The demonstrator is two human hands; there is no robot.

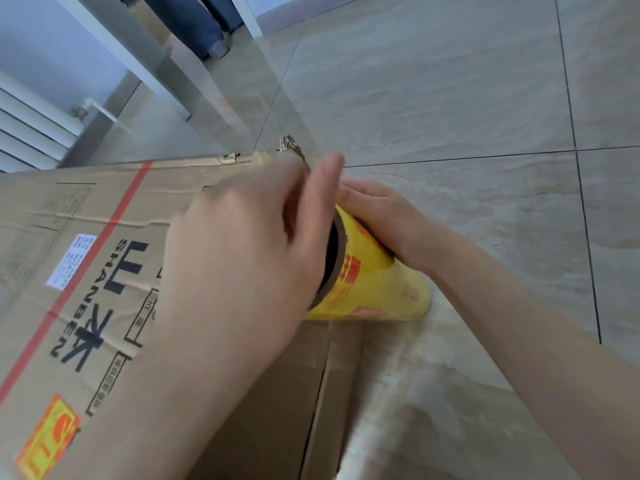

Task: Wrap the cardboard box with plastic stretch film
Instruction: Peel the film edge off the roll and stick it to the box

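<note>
A large brown cardboard box point(86, 237) with a red stripe and black lettering fills the left half of the view. Beside its right side stands a roll of stretch film point(377, 282) with a yellow printed label and a cardboard core. My left hand point(249, 244) covers the roll's near, open end, its fingers blurred and reaching over the top. My right hand point(384, 216) wraps around the roll's far side. A clear sheet of film point(408, 393) runs from the roll down along the box's side toward the bottom of the view.
Beige floor tiles point(467, 98) spread to the right and behind the box. A white radiator point(31, 129) stands at the far left. Metal table legs point(166, 71) rise behind the box, and a person's legs in dark trousers point(204, 26) stand at the top.
</note>
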